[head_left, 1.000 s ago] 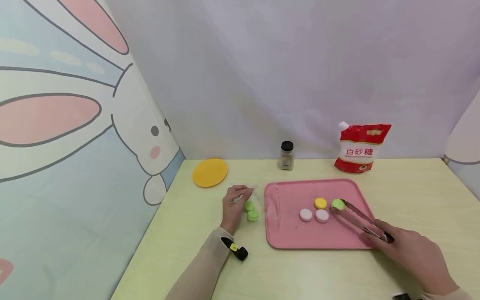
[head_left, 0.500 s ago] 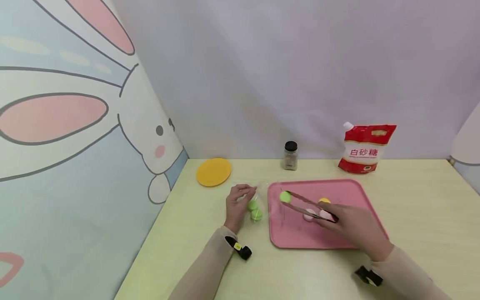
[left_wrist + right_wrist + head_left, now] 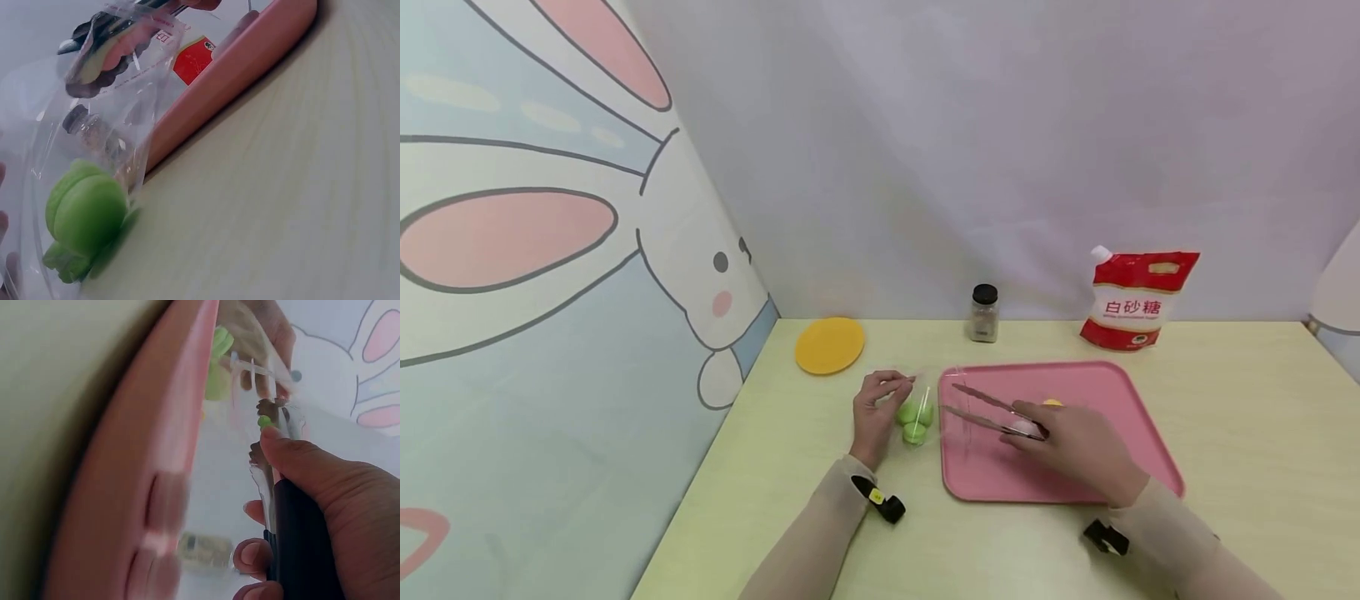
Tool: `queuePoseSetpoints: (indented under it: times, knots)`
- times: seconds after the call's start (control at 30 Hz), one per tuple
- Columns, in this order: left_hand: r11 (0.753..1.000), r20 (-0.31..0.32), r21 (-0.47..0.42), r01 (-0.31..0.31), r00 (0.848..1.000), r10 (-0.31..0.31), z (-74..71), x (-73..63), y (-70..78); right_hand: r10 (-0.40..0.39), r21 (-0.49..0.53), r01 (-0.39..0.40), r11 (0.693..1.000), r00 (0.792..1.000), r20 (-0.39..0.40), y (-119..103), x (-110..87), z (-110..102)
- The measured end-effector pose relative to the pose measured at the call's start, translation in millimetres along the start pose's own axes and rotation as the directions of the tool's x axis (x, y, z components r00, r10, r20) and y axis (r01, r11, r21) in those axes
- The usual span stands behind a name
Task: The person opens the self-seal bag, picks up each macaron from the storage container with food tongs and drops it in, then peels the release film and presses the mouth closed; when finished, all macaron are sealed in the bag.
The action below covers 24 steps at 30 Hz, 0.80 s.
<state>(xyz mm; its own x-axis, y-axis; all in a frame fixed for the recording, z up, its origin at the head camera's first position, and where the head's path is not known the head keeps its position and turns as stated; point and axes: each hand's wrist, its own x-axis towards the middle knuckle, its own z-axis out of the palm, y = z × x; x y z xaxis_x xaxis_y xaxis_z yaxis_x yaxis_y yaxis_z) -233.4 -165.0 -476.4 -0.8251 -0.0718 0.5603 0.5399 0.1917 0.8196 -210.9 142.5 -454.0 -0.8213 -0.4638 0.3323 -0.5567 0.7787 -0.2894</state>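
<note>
1. Left hand (image 3: 877, 417): thumb and fingertips pinching the edge of a clear plastic bag.
2. Right hand (image 3: 1082, 450): fingers curled round the dark handle of a pair of tongs (image 3: 305, 537), over the tray.
3. Tongs: scalloped tips, spread apart, pointing at the bag; whether they lie within its mouth cannot be told.
4. Clear plastic bag (image 3: 927, 390): on the table beside the tray, its far end reaching over the tray's left rim.
5. Green macarons (image 3: 914, 433): three, clustered inside the bag, near the left hand.
6. Pink tray (image 3: 1000, 492): rectangular, low rim, beneath the right hand.
7. Pale pink macarons (image 3: 167, 503): two, on the tray, blurred in the right wrist view.
8. Yellow macaron (image 3: 1052, 402): on the tray, mostly hidden behind the right hand.
9. Jar (image 3: 984, 321): clear, black lid, upright behind the tray.
10. Sugar pouch (image 3: 1127, 308): red and white, pale cap, standing behind the tray, right of the jar.
11. Yellow disc (image 3: 830, 346): flat, at the table's far left.
12. Table (image 3: 1247, 400): pale, wood-grained.
</note>
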Motion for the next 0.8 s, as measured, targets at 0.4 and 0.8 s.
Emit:
queuePoseSetpoints:
  times: [0.4, 0.8]
  knots:
    - [0.999, 0.001, 0.022, -0.04, 0.999, 0.04, 0.8, 1.2, 2.3, 0.308, -0.025, -0.308, 0.951, 0.951, 0.007, 45, -84.0, -43]
    - [0.999, 0.003, 0.022, 0.028, 1.0, -0.028, 0.0, 0.1, 3.0, 0.485, 0.037, -0.486, 0.873, 0.874, 0.027, 51, -131.0, -41]
